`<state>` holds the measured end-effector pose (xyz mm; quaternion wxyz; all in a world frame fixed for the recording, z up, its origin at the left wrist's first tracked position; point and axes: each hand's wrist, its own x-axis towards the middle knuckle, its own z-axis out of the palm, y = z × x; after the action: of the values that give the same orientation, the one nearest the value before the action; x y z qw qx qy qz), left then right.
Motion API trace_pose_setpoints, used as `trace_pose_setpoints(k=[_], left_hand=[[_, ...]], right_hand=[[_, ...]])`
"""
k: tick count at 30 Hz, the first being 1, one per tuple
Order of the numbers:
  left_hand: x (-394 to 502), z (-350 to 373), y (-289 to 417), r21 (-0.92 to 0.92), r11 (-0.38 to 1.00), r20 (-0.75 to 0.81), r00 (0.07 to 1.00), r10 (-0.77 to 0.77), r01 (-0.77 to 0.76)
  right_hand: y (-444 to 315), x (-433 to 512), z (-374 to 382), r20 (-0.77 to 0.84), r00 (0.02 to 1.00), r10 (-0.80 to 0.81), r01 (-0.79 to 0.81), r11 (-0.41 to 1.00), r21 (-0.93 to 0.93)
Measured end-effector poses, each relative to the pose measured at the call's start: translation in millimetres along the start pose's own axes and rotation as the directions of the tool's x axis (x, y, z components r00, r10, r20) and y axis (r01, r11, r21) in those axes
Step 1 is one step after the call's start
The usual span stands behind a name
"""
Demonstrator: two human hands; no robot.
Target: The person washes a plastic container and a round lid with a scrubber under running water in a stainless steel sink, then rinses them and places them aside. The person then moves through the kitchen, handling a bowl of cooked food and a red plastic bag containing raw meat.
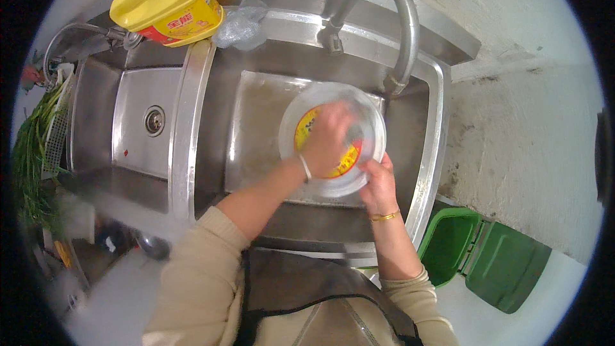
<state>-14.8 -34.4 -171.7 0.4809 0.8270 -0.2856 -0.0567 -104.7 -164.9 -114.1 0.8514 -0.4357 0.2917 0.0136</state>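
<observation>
A round, shallow metal basin [331,187] with a red and yellow label is held over the right-hand sink bowl [259,129]. My right hand [379,182] grips its rim at the lower right, thumb on the near side. Across the label lies my left hand [331,129], blurred by motion. Beneath its fingers shows a grey scrubber [354,133], mostly hidden and too blurred to name surely. The label is partly covered by this hand.
A curved metal faucet [408,24] arches over the sink's back right. A yellow pump bottle [168,9] and a crumpled clear plastic bag [242,26] stand behind the divider. Green stalks [36,149] lie at left. An open green bin [449,245] stands at lower right.
</observation>
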Motion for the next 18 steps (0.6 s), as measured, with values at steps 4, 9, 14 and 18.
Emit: trace_pose_setpoints(k=[4, 9, 14, 18], left_hand=[[-1, -10, -19, 0.006, 0.995, -0.189, 0.977, -0.098, 0.101], [-46, 28, 16, -0.082, 0.979, -0.019, 0.983, 0.185, -0.186], [-28, 37, -37, 0.099, 0.976, 0.248, 0.955, 0.162, -0.192], [-50, 29, -106, 0.24, 0.958, 0.422, 0.871, -0.25, 0.158]], right_hand=[[-6, -5, -4, -0.01, 1.0, -0.008, 0.008, 1.0, -0.015], [19, 20, -17, -0.072, 0.997, -0.011, 0.022, 0.988, 0.152], [71, 57, -62, -0.065, 0.962, 0.266, -0.245, 0.942, 0.229], [123, 109, -103, -0.275, 0.948, 0.161, -0.225, 0.95, -0.217]])
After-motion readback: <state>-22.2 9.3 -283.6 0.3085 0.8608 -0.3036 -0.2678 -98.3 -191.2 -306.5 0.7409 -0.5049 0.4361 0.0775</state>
